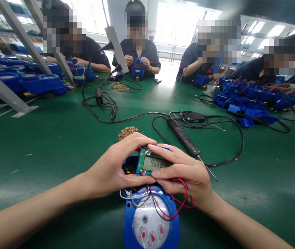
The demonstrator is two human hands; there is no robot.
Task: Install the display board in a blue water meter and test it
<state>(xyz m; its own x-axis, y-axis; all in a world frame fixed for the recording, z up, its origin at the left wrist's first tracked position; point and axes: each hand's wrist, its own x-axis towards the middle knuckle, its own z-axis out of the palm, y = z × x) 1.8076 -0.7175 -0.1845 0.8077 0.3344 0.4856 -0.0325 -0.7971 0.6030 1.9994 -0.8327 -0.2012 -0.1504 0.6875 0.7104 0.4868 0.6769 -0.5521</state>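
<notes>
A blue water meter [151, 221] with a white dial lies on the green table [46, 155] right in front of me. Above it both hands grip a small green circuit board with an LCD screen [154, 162] that reads "good". My left hand [113, 167] wraps the board's left side, thumb under and fingers over. My right hand [186, 173] pinches its right side. Red, white and yellow wires [178, 204] run from the board down to the meter.
A black electric screwdriver [183, 136] with its cable lies just beyond my right hand. A heap of small brass screws [127, 132] sits ahead. Blue meter housings [251, 98] pile up at right and left. Several co-workers sit across the table.
</notes>
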